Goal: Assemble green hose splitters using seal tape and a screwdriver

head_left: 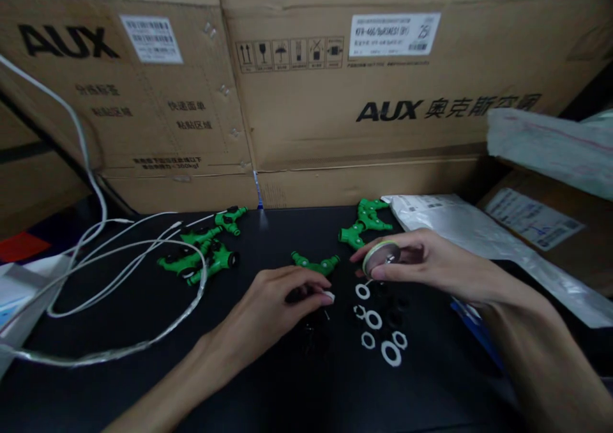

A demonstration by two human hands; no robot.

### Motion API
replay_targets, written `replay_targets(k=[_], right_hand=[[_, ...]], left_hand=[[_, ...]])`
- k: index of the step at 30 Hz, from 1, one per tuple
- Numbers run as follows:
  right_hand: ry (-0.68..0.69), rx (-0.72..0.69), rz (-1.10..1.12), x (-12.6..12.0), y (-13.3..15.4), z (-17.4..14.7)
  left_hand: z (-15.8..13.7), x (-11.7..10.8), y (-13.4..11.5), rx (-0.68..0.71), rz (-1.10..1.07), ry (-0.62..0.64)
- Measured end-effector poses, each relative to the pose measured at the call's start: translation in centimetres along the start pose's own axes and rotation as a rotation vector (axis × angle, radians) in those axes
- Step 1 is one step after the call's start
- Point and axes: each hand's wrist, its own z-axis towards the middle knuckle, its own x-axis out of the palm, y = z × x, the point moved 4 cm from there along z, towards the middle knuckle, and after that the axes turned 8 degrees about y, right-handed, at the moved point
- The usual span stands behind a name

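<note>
My left hand [280, 296] is closed, with a small white piece [329, 297] pinched between thumb and fingertips. Just behind it lies a green Y-shaped hose connector [313, 264]. My right hand [424, 257] grips a round disc with a yellow-green rim [382, 258] and a greyish face; its exact kind is unclear. Below the disc, several white ring washers [373, 320] are scattered on the black tabletop, the largest ring [391, 353] nearest me. Dark rings [395, 318] beside them are hard to make out. Small dark parts [310, 337] lie under my left hand.
More green connectors stand in a pile [198, 254] at left and a group [366, 222] at back right. White cables [143, 350] loop across the left side. Large cardboard boxes [306, 120] wall off the back. A white plastic package [431, 212] lies at right.
</note>
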Motion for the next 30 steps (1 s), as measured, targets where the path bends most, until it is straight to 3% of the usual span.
replay_targets(k=[4, 9, 11, 15, 19, 23, 30], right_hand=[[0.092, 0.035, -0.137, 0.8, -1.3, -1.4], [0.144, 0.049, -0.243, 1.9, -2.3, -1.6], [0.136, 0.046, -0.269, 2.0, -2.3, -1.8], [0.070, 0.024, -0.285, 1.4, -1.7, -2.3], [-0.007, -0.046, -0.232, 0.8, -0.2, -1.7], [-0.059, -0.125, -0.123, 0.9, 1.4, 1.1], [-0.080, -0.204, 0.044, 1.3, 1.5, 5.5]], left_hand=[[1.7, 2.4, -1.7, 0.052, 0.205, 0.209], [3.0, 4.1, -1.9, 0.135, 0.316, 0.290], [3.0, 3.5, -1.6, 0.133, 0.320, 0.257], [2.1, 0.2, -0.2, 0.097, 0.361, 0.115], [0.9, -1.5, 1.3, 0.151, 0.397, 0.299], [0.8, -1.6, 2.7, 0.143, 0.407, 0.362], [1.2, -0.9, 4.7, 0.142, 0.280, 0.284]])
